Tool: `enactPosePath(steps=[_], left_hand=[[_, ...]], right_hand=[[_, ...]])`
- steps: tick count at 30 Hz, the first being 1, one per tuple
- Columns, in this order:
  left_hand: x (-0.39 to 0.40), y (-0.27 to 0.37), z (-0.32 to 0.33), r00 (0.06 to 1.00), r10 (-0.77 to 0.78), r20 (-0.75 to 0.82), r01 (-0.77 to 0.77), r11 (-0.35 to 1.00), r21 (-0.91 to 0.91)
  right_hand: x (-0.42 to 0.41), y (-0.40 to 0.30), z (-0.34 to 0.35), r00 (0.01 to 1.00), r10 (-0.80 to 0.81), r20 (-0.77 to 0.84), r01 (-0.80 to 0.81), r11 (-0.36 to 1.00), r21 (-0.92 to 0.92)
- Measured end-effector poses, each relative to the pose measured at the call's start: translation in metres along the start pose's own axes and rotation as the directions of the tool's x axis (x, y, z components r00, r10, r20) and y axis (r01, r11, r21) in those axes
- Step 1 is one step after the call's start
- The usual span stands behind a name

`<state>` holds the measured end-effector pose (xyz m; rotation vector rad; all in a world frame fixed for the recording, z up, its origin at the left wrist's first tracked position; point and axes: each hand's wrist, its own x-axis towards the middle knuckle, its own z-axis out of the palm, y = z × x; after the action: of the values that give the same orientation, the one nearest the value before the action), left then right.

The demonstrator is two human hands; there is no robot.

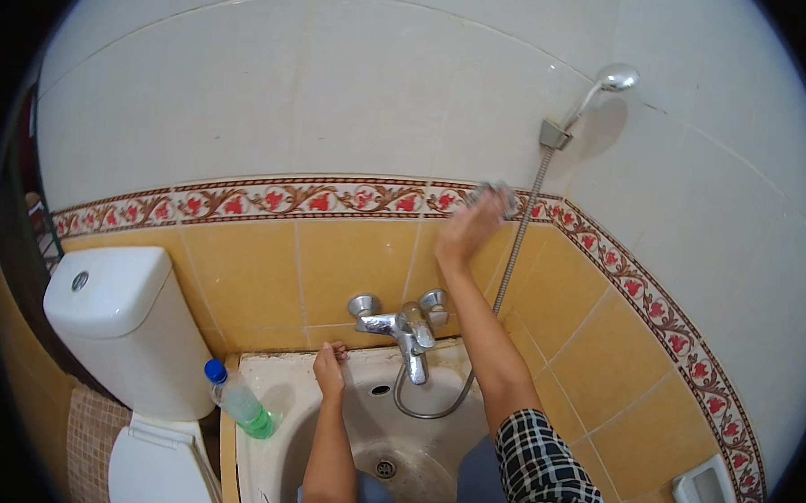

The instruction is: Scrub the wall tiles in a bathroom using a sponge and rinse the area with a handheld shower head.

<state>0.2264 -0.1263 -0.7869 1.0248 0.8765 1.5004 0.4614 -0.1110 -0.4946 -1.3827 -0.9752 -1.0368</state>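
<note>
My right hand [471, 229] is raised to the wall and grips a blurred greyish scouring pad [503, 196]. It is at the floral border tile strip [365, 197], just left of the metal shower hose [523, 230]. Motion blur hides the pad's exact form. My left hand [330, 370] is low, at the back rim of the white bathtub [263, 373], with its fingers curled; whether it holds anything is hidden. Right of it, a chrome mixer tap [410, 329] juts from the yellow wall tiles [240, 271].
A plastic bottle [241, 403] with green liquid and a blue cap stands on the tub's left ledge. Further left is a white toilet cistern [114, 293]. A hand shower [616, 77] hangs in its wall holder [554, 133]. At lower right is a soap dish [706, 497].
</note>
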Motion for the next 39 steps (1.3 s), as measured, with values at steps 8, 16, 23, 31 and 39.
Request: enactPosePath(steps=[8,16,23,31,39], left_hand=[[-0.014,0.023,0.015,0.969,0.172,0.178,-0.238,0.84,0.487],[-0.016,0.024,0.015,0.955,0.226,0.194,-0.293,0.83,0.474],[-0.023,0.025,0.024,0.941,0.253,0.227,-0.332,0.828,0.452],[-0.014,0.025,0.016,0.927,0.295,0.233,-0.374,0.785,0.493],[-0.019,0.025,0.007,0.937,0.28,0.21,-0.349,0.787,0.509]], right_hand=[[0.038,-0.004,-0.005,1.0,-0.018,0.01,0.018,1.0,0.015],[-0.022,0.066,-0.002,0.941,0.32,-0.109,-0.317,0.947,0.044],[-0.148,0.163,-0.002,0.806,0.573,-0.147,-0.591,0.793,-0.147],[-0.183,0.152,-0.01,0.672,0.74,-0.001,-0.739,0.672,-0.048],[-0.113,0.09,-0.022,0.952,0.241,0.189,-0.257,0.965,0.06]])
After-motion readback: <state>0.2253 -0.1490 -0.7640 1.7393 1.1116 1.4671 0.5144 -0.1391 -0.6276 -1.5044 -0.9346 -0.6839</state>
